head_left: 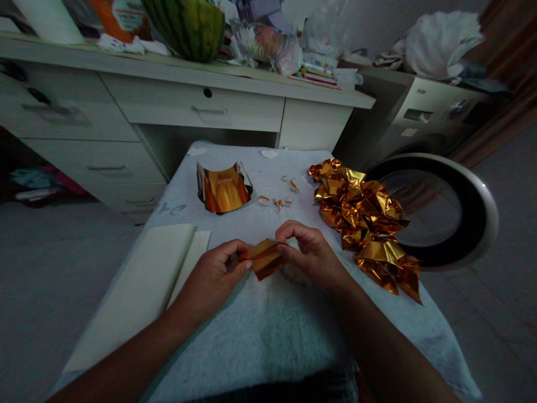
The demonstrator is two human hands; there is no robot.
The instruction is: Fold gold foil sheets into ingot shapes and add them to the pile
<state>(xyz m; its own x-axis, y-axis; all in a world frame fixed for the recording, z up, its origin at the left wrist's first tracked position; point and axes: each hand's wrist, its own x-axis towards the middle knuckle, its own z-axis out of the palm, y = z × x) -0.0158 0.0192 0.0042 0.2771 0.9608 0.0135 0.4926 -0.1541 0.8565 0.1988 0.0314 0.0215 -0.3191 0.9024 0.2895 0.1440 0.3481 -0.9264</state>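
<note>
Where the room closes off at the back, a white desk (316, 120) with drawers runs behind the work, a striped watermelon (191, 31) on its top. In front of its knee space stands a tabletop (268, 330) covered with a pale blue cloth, its far edge close to the drawers. Beyond the tabletop's right edge is a front-loading washing machine (403, 109), its round door (478, 224) swung open. Along the left edge lies a long cream sheet of paper (130, 291), a narrower strip beside it, with the left forearm passing over part of them. A heap of crumpled gold foil pieces (361, 207) spreads along the right edge, from near the far right corner toward the person. Near the far left corner sits a stack of gold foil sheets (224, 193), curling up at both sides. Over the middle of the tabletop, the left hand (220, 271) pinches the left end of a small gold foil sheet (266, 262) between thumb and fingers, while the right hand (312, 252) pinches its right end. Smallest of all, some thin gold twists (282, 203) lie between the stack and the heap.
</note>
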